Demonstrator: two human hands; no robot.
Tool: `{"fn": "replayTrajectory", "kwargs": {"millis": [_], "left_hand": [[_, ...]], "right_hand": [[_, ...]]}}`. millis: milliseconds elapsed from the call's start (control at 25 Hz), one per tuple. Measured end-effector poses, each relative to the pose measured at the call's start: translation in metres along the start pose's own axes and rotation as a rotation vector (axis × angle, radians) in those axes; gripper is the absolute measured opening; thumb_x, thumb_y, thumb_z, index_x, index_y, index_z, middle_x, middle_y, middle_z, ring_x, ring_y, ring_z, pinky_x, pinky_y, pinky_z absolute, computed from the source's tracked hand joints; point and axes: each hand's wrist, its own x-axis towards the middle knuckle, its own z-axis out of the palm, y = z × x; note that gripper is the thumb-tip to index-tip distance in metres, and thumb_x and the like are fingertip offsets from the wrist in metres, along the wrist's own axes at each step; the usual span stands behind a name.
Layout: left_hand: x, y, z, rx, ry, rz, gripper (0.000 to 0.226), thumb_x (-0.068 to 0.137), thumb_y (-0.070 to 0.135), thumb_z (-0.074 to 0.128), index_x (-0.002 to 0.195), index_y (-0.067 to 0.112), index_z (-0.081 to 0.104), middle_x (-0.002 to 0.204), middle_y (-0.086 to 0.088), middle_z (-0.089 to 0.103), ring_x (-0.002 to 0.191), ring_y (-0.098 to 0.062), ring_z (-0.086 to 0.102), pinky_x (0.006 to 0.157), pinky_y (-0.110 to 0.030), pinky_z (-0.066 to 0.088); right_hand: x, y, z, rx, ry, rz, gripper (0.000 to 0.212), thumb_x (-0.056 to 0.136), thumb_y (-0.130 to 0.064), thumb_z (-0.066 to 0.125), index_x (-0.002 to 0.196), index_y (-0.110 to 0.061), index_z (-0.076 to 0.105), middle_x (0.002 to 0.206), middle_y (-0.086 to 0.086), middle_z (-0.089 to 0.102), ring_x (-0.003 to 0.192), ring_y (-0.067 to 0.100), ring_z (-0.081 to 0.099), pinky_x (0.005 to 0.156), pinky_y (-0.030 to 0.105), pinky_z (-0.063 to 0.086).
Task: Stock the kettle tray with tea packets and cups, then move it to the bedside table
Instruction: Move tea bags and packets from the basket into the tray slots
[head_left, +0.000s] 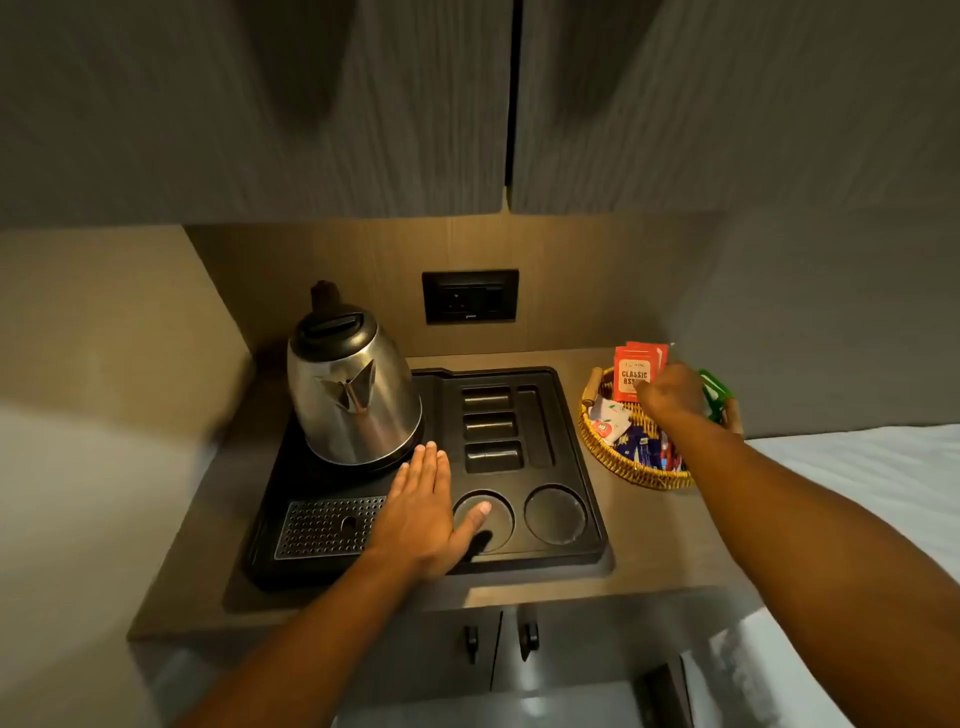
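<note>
A black plastic kettle tray (576, 415) lies on the wooden counter, with a steel kettle (353, 395) standing on its back left part. The tray's small slots and two round cup wells hold nothing. My left hand (426, 514) rests flat and open on the tray, thumb over the left cup well. To the right stands a wicker basket (618, 457) of packets. My right hand (670, 395) is over the basket, fingers pinched on red tea packets (634, 369) held upright. No cups are in view.
A wall socket (470, 296) sits behind the tray. Grey cabinet doors hang overhead and two cupboard handles (498, 639) show below the counter. White bedding (857, 478) lies to the right. Green packets (714, 389) stick out of the basket's far side.
</note>
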Motion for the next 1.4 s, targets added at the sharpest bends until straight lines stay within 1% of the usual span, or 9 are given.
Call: {"fn": "replayTrajectory", "kwargs": {"millis": [120, 400, 680, 840, 1080, 1160, 1240, 1320, 1400], "left_hand": [[-0.001, 0.001, 0.000, 0.015, 0.025, 0.004, 0.098, 0.084, 0.079, -0.001, 0.154, 0.011, -0.012, 0.162, -0.009, -0.018, 0.148, -0.020, -0.021, 0.123, -0.041, -0.006], [-0.001, 0.000, 0.001, 0.034, 0.015, -0.006, 0.098, 0.084, 0.079, 0.002, 0.154, 0.012, -0.011, 0.163, -0.008, -0.017, 0.148, -0.019, -0.021, 0.123, -0.040, -0.006], [-0.003, 0.003, 0.000, 0.028, 0.011, -0.018, 0.098, 0.084, 0.080, 0.003, 0.155, 0.013, -0.012, 0.163, -0.007, -0.017, 0.148, -0.018, -0.021, 0.123, -0.040, -0.005], [-0.003, 0.003, -0.001, 0.032, 0.014, -0.017, 0.098, 0.085, 0.079, 0.003, 0.155, 0.012, -0.011, 0.163, -0.007, -0.017, 0.148, -0.019, -0.020, 0.123, -0.040, -0.005], [-0.001, 0.001, 0.001, 0.023, 0.026, -0.015, 0.099, 0.085, 0.080, 0.003, 0.155, 0.011, -0.009, 0.164, -0.008, -0.015, 0.149, -0.020, -0.018, 0.123, -0.042, -0.003], [-0.001, 0.001, 0.003, 0.016, 0.024, -0.013, 0.100, 0.083, 0.081, 0.001, 0.155, 0.012, -0.009, 0.164, -0.007, -0.014, 0.149, -0.019, -0.018, 0.123, -0.041, -0.003], [-0.002, 0.000, 0.004, 0.013, 0.034, -0.016, 0.101, 0.082, 0.081, -0.001, 0.155, 0.012, -0.009, 0.164, -0.007, -0.014, 0.149, -0.019, -0.018, 0.123, -0.040, -0.004], [0.000, -0.001, 0.004, 0.014, 0.033, -0.015, 0.101, 0.082, 0.081, -0.001, 0.155, 0.012, -0.009, 0.164, -0.007, -0.015, 0.149, -0.019, -0.019, 0.123, -0.041, -0.004], [-0.001, -0.002, 0.005, 0.012, 0.038, -0.010, 0.100, 0.084, 0.080, 0.002, 0.156, 0.011, -0.008, 0.164, -0.007, -0.014, 0.149, -0.018, -0.019, 0.123, -0.040, -0.004]], "right_hand": [[0.005, -0.007, 0.006, 0.033, -0.019, 0.077, 0.039, 0.083, -0.022, 0.074, 0.112, -0.001, 0.059, 0.107, 0.019, 0.066, 0.091, 0.035, 0.067, 0.065, 0.037, 0.050], [0.020, -0.015, 0.018, -0.030, -0.022, 0.081, 0.045, 0.082, -0.022, 0.075, 0.116, 0.001, 0.057, 0.114, 0.022, 0.062, 0.098, 0.040, 0.064, 0.078, 0.045, 0.054], [0.022, -0.010, 0.010, 0.069, -0.087, 0.142, 0.037, 0.081, -0.023, 0.076, 0.106, -0.001, 0.061, 0.102, 0.018, 0.068, 0.081, 0.033, 0.069, 0.062, 0.036, 0.054], [0.021, -0.012, -0.017, 0.110, -0.208, 0.096, 0.028, 0.083, -0.023, 0.073, 0.100, -0.003, 0.064, 0.079, 0.014, 0.069, 0.051, 0.020, 0.060, 0.045, 0.029, 0.045], [0.012, -0.049, -0.061, 0.180, -0.107, -0.281, 0.022, 0.086, -0.024, 0.070, 0.104, -0.014, 0.064, 0.096, 0.005, 0.068, 0.071, 0.017, 0.065, 0.053, 0.026, 0.047], [-0.009, -0.076, -0.046, 0.251, -0.282, -0.403, 0.019, 0.087, -0.019, 0.068, 0.104, -0.017, 0.061, 0.091, -0.001, 0.064, 0.068, 0.008, 0.062, 0.053, 0.022, 0.046], [-0.036, -0.102, -0.011, 0.260, -0.474, -0.447, 0.016, 0.088, -0.018, 0.067, 0.102, -0.017, 0.059, 0.089, 0.001, 0.064, 0.069, 0.010, 0.063, 0.053, 0.023, 0.048], [-0.056, -0.118, 0.031, 0.226, -0.543, -0.412, 0.015, 0.088, -0.018, 0.067, 0.100, -0.014, 0.059, 0.090, 0.006, 0.065, 0.074, 0.018, 0.065, 0.058, 0.029, 0.053], [-0.065, -0.126, 0.065, 0.187, -0.540, -0.348, 0.013, 0.087, -0.015, 0.069, 0.094, -0.013, 0.059, 0.098, 0.012, 0.067, 0.088, 0.026, 0.067, 0.073, 0.039, 0.057]]}}
